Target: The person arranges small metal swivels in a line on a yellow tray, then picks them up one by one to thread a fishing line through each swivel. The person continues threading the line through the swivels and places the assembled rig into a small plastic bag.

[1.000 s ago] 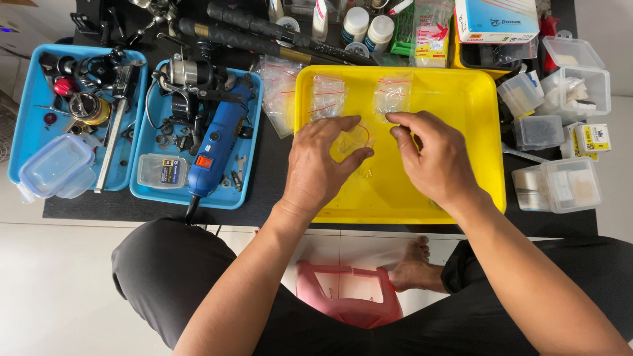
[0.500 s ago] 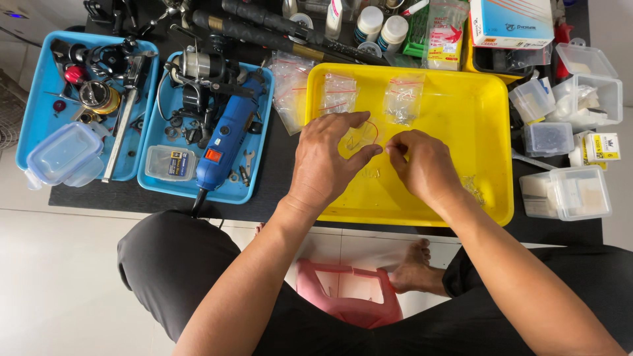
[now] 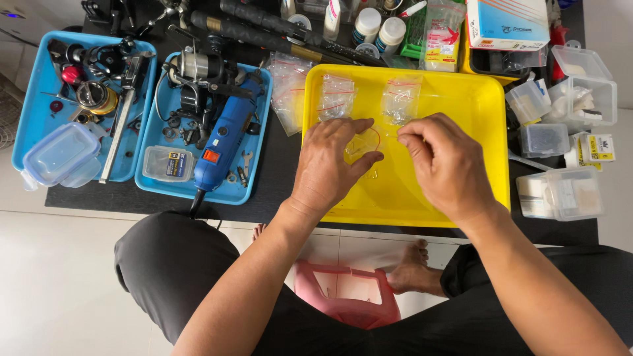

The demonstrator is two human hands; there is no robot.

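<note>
**A:** What is being handled?

**B:** A small clear plastic zip bag with a red seal line [image 3: 364, 142], held just above the floor of the yellow plastic tray [image 3: 484, 132], toward the tray's far-left part. The left hand [image 3: 333, 165] grips it, thumb underneath and fingers curled over the top. The right hand [image 3: 445, 161] is closed in a pinch at the bag's right end, fingertips together on the red edge or just at it; I cannot tell which.

**A:** Which step does that look like?

**B:** By my reading, working the bag's mouth, opening or sealing it. Any contents are too small to see.

**A:** What does that call for?

**B:** A steady left grip and a fine pinch from the right along the strip, kept over the tray.

**A:** And round about?

**B:** Two more small clear bags [image 3: 336, 95] lie at the tray's far edge. Left of the tray on the black worktop [image 3: 277, 191] sits a blue plastic tray [image 3: 257, 191] holding a blue rotary tool [image 3: 221, 145]; clear lidded boxes [image 3: 564, 191] stand at the right edge.
</note>
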